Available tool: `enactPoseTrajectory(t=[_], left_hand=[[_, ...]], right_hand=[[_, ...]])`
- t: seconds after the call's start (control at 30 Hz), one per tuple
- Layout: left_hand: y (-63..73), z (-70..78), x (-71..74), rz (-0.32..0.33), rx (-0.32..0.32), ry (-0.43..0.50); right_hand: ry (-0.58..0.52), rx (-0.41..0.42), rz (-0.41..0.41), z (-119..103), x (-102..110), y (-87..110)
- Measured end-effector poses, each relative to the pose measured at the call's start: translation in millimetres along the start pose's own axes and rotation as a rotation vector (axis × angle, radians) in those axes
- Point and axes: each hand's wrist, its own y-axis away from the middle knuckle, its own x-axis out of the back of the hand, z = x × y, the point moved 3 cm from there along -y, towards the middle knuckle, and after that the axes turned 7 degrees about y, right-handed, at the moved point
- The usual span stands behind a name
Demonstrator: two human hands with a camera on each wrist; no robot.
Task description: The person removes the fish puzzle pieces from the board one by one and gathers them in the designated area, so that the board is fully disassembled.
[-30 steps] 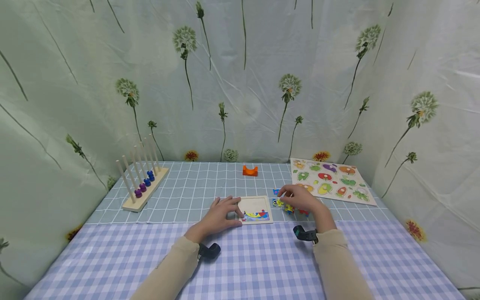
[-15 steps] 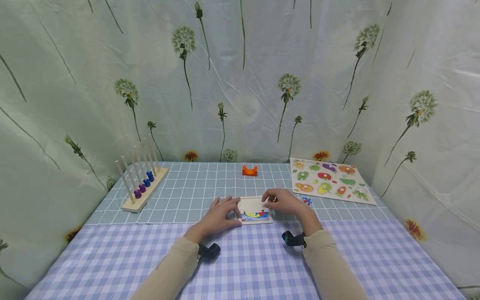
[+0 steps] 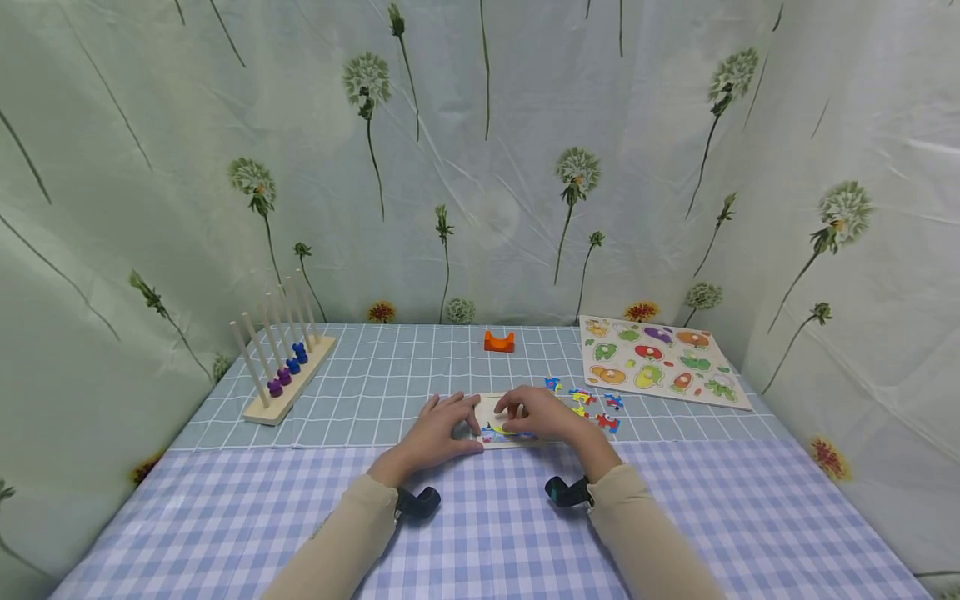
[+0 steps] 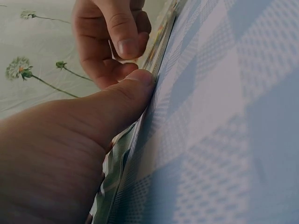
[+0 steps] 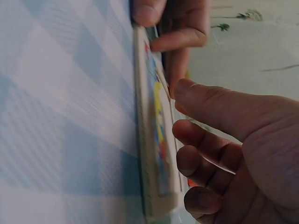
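At far left, a pale wooden rack with slim upright pegs [image 3: 300,373] carries knobbly purple and blue beads [image 3: 293,366]. The left grip [image 3: 442,429], a bare hand, lies relaxed with fingers spread, touching the left side of a shallow rectangular light-wood tray [image 3: 504,446] on the cloth-covered counter [image 3: 480,533]; colourful fitted pieces [image 3: 495,435] line its near part. Beyond the tray sits an orange block with a scooped top [image 3: 499,342]. The right grip [image 3: 534,412] arches over the tray, fingers bent; whether it pinches anything I cannot tell. Rightward lie loose multicoloured jigsaw pieces [image 3: 607,423], then a flat wooden board of vegetable shapes [image 3: 663,358].
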Motion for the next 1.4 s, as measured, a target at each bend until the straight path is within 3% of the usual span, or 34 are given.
enactPoseTrajectory(t=[0.3,0.93,1.4], left_hand=[[0.0,-0.1,0.0,-0.001,0.001,0.005],[0.6,0.9,1.0,0.003,-0.019,0.002],[0.0,-1.4,-0.8,0.008,-0.018,-0.007]], right_hand=[[0.069,0.01,-0.006,-10,-12,-1.7],[0.179,-0.006,0.008,-17,-10,-0.3],[0.105,-0.01,-0.004,-16,-11,-0.6]])
